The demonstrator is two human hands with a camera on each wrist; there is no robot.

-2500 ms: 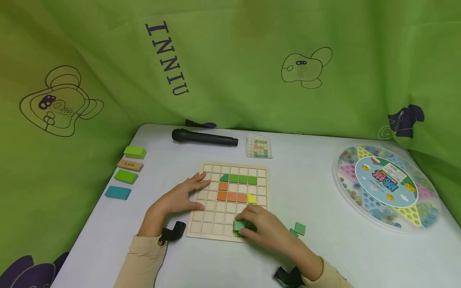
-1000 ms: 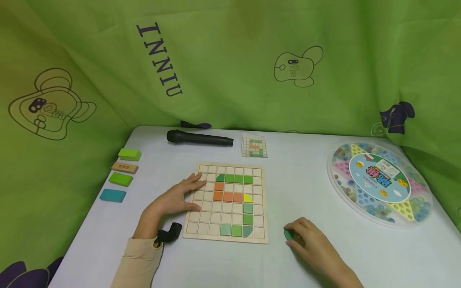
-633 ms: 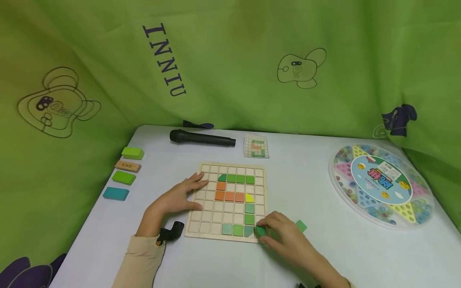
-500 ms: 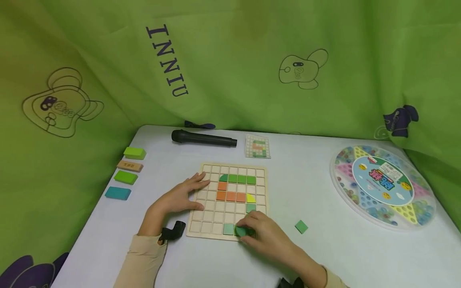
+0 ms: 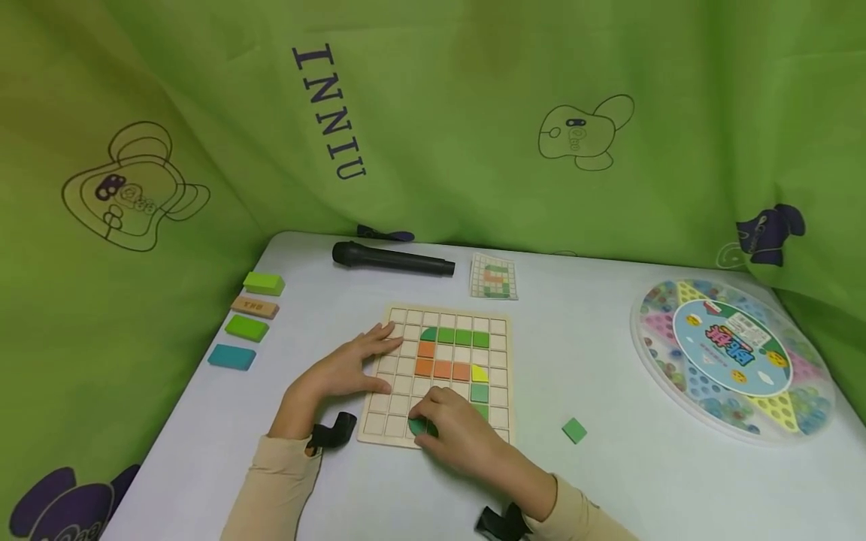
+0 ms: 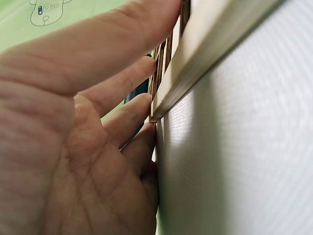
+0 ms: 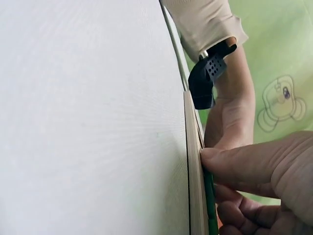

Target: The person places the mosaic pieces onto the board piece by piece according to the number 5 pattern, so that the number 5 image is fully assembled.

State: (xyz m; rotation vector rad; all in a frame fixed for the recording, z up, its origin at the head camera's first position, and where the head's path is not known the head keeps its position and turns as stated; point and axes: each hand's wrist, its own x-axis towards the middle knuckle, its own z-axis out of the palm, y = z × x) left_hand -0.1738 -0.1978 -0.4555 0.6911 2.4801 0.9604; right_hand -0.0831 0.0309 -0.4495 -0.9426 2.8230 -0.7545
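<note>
A square wooden grid board (image 5: 506,342) lies on the table, with green, orange and yellow tiles in some cells. My left hand (image 5: 341,368) rests along the board's left edge, fingers spread; in the left wrist view its fingertips meet the board's edge (image 6: 195,63). Over the front row, my right hand (image 5: 467,432) pinches a dark green rounded tile (image 5: 417,427) between thumb and fingers. The right wrist view shows the thumb (image 7: 215,159) low at the board, beside green tile edges (image 7: 209,196). Front-row tiles to the right are hidden beneath this hand.
One loose green square tile (image 5: 574,430) lies right of the board. Behind it are a pattern card (image 5: 494,277) and a black microphone (image 5: 392,259). Several coloured blocks (image 5: 246,327) line the left edge. A round marble game box (image 5: 734,357) stands at right.
My right hand let go of a pale green square tile in the front row, picked up the rounded dark green tile from the table and carried it left over the board. The left hand stayed put.
</note>
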